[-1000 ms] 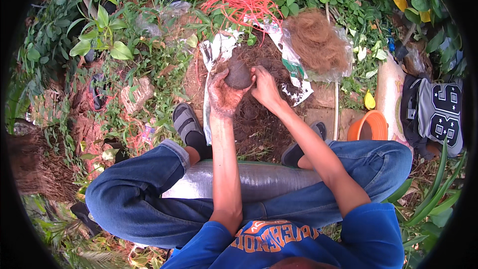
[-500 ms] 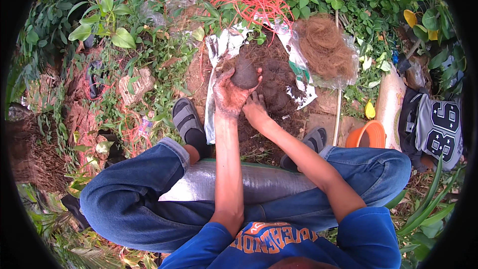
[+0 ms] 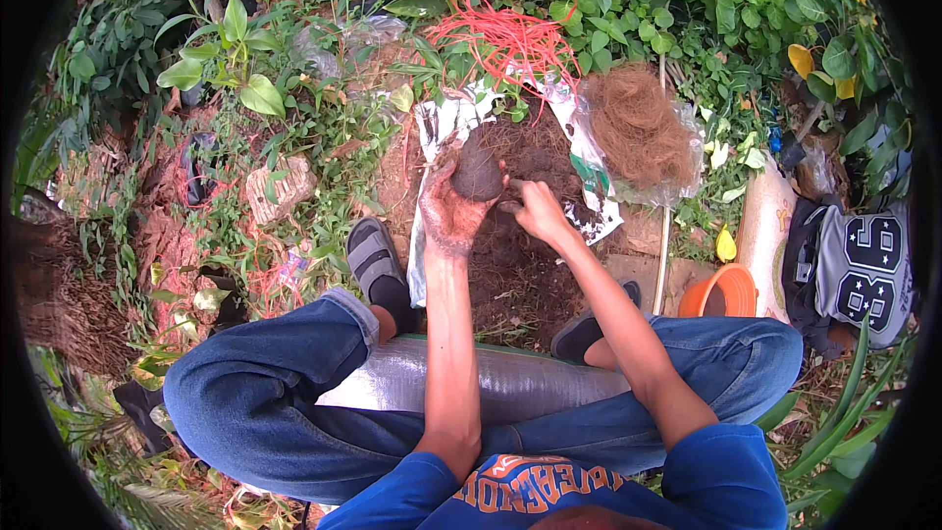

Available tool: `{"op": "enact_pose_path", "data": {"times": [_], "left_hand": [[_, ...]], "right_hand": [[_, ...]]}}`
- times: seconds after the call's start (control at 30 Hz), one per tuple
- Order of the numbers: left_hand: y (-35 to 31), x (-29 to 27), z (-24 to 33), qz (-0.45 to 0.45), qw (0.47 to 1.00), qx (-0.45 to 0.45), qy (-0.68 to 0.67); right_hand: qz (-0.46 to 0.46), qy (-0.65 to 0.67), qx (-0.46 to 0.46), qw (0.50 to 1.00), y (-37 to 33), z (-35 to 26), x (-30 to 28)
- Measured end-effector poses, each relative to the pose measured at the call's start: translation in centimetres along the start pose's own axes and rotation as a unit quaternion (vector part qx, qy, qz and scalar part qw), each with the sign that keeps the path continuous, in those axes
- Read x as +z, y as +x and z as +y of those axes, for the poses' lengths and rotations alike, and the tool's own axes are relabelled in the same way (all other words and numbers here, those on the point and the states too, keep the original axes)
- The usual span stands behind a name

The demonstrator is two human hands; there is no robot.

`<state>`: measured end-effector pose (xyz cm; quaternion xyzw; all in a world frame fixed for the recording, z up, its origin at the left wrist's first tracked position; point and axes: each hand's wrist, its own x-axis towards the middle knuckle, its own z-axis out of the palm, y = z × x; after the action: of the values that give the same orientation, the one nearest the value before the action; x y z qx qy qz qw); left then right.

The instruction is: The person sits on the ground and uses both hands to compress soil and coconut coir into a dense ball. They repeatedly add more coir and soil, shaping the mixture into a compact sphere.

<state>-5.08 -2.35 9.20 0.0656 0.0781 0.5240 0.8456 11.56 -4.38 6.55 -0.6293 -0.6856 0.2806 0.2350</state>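
Right now a round ball of dark soil (image 3: pixel 478 175) is held up in the left hand (image 3: pixel 449 211). The fingers are curled part way round it from below and from the left, so the ball sits in the cupped palm and is gripped, not just touched. It is lifted a little above the pile of loose dark soil (image 3: pixel 525 236) that is spread on the torn silver sheet (image 3: pixel 432 128).

The right hand (image 3: pixel 538 213) is seen just to the right of the ball and a bit lower. Its fingers are bunched and pointed to the left, at the side of the ball. Whether they touch the ball cannot be told for sure; they are very close to it. Whether a pinch of soil is held in them cannot be told either.

So the ball lies to the left of the right hand and a little up. No long side can be named, since the ball is nearly round. The left hand is the nearer one.

A heap of brown fibre (image 3: pixel 640 128) is lying to the right, well apart from both hands.
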Motion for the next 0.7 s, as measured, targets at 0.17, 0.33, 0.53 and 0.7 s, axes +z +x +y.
{"op": "enact_pose_path", "data": {"times": [0.17, 0.33, 0.53, 0.7], "left_hand": [[0.2, -0.1, 0.1, 0.012, 0.999, 0.035, -0.022], [0.4, -0.1, 0.0, 0.013, 0.996, 0.084, 0.003], [1.1, -0.1, -2.4, 0.01, 0.99, 0.129, 0.05], [-0.1, -1.9, -0.5, 0.034, 0.988, 0.134, 0.074]], "right_hand": [[0.07, 0.174, 0.056, 0.981, 2.0, -0.6, -6.6], [0.351, 0.252, -0.066, 0.899, 1.2, -5.8, -8.1], [0.274, 0.055, -0.173, 0.944, -1.2, -9.0, -1.2], [0.165, 0.185, -0.18, 0.952, -0.9, -9.2, 0.6]]}}
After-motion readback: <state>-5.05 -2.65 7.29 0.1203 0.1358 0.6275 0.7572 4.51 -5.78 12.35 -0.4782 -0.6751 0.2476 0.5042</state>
